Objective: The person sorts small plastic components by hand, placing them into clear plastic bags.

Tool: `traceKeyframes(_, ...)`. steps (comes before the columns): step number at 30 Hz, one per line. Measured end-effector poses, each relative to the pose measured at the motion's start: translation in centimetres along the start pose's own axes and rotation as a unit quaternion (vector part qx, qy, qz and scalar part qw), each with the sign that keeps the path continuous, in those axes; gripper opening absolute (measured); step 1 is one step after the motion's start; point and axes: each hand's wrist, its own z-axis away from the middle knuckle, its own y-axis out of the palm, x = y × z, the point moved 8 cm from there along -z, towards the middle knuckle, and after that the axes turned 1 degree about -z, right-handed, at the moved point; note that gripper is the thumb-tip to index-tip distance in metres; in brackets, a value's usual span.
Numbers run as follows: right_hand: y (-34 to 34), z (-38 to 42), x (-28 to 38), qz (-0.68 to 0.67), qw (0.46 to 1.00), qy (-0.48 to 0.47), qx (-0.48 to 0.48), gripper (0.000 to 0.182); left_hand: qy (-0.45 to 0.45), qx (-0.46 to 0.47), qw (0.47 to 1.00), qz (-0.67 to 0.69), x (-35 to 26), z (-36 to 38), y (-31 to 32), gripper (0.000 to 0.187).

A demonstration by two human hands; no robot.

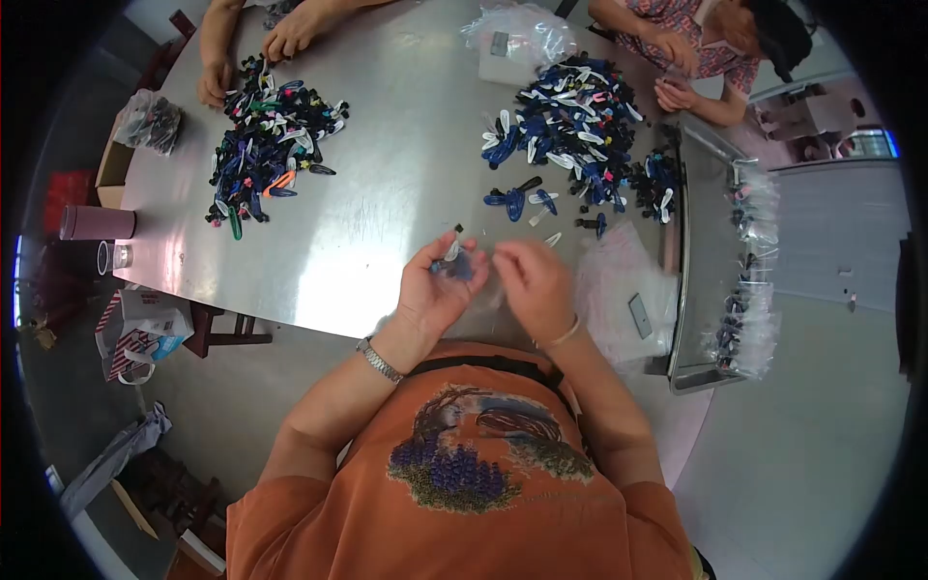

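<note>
Head view: left hand fingers closed on blue clip; right hand fingers pinching clear bag beside it. Clip pile far right on worktop.

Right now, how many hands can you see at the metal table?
6. The wearer's left hand and right hand at the near edge; two hands far left; two hands far right.

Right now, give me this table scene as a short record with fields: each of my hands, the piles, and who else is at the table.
left hand: holds small blue clips
right hand: pinches a clear plastic bag beside the left
near pile: mostly blue and white clips, ahead to the right
far pile: mixed colours, ahead to the left
others: two people across the metal table, hands at the piles
</note>
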Motion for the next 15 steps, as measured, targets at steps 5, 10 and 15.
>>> traceKeyframes(5,3.0,-5.4,-4.2,0.135,0.988,-0.055,-0.051,0.012,-0.001,0.001,1.0,0.011,-0.5,1.2,-0.9,0.021)
traceKeyframes(10,4.5,-8.6,-7.2,0.215,0.976,-0.023,0.033,0.008,0.008,0.009,1.0,0.025,-0.9,1.6,-0.9,0.021)
traceKeyframes(15,5.0,-7.9,-6.8,0.225,0.968,-0.083,0.078,0.008,0.015,-0.005,1.0,0.01,-1.0,1.7,-1.0,0.018)
